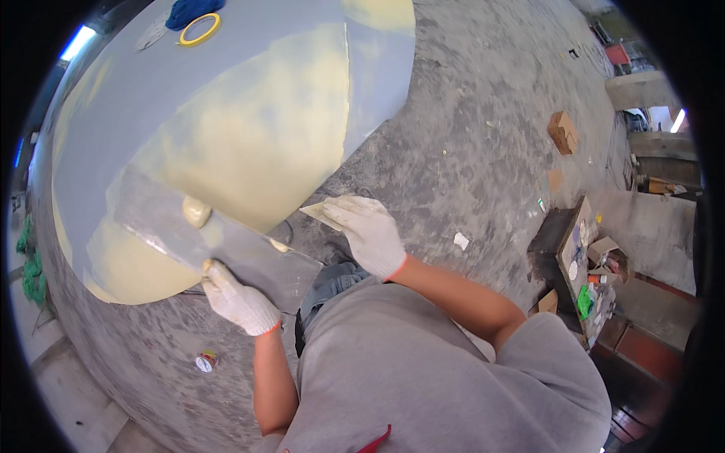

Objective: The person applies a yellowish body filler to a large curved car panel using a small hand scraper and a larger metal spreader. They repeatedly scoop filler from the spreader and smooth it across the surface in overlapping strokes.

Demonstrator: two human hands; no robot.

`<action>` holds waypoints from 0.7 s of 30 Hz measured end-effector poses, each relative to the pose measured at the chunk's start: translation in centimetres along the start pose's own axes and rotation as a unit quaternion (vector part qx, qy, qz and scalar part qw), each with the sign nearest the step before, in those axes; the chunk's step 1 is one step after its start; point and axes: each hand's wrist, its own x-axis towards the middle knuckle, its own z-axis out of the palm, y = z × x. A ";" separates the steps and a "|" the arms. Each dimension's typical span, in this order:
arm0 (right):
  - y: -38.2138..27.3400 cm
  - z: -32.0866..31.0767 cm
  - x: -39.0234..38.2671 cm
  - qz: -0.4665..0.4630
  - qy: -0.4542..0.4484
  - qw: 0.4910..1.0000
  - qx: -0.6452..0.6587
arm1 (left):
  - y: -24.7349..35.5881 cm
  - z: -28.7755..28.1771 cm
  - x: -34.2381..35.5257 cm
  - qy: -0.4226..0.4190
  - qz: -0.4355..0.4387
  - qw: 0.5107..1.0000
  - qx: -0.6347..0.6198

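My left hand, in a white knitted glove with an orange cuff, grips the near edge of a long flat grey board, tilted in front of me. A pale yellow lump of putty sits on the board, and a smaller dab lies at its far edge. In my right hand, gloved the same way, is a thin pale putty spreader, held beyond the board's right end and apart from it. Beyond both hands stretches a large curved grey panel with broad smeared patches of yellow putty.
On the panel's far part lie a yellow tape roll and a blue cloth. A small can stands on the floor at left. To the right are a cluttered wooden stand, a cardboard box and a white scrap.
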 end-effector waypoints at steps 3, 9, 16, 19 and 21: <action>-4.7 -7.2 -0.7 0.167 -0.059 0.924 0.340 | 0.4 2.3 -1.6 -0.045 0.003 0.998 -0.036; -0.9 -9.4 5.2 -0.022 -0.269 0.963 0.030 | 3.3 5.0 -0.4 0.025 0.001 0.999 -0.019; 11.6 -7.5 22.9 -0.047 0.119 0.980 -0.151 | 5.8 4.8 1.2 0.105 -0.062 0.984 -0.127; 13.5 -6.8 28.0 -0.044 0.077 0.969 -0.231 | 5.3 4.2 0.4 0.121 -0.083 0.979 -0.139; 13.9 -6.3 29.4 -0.024 0.052 0.968 -0.246 | 4.9 3.7 0.1 0.140 -0.089 0.981 -0.099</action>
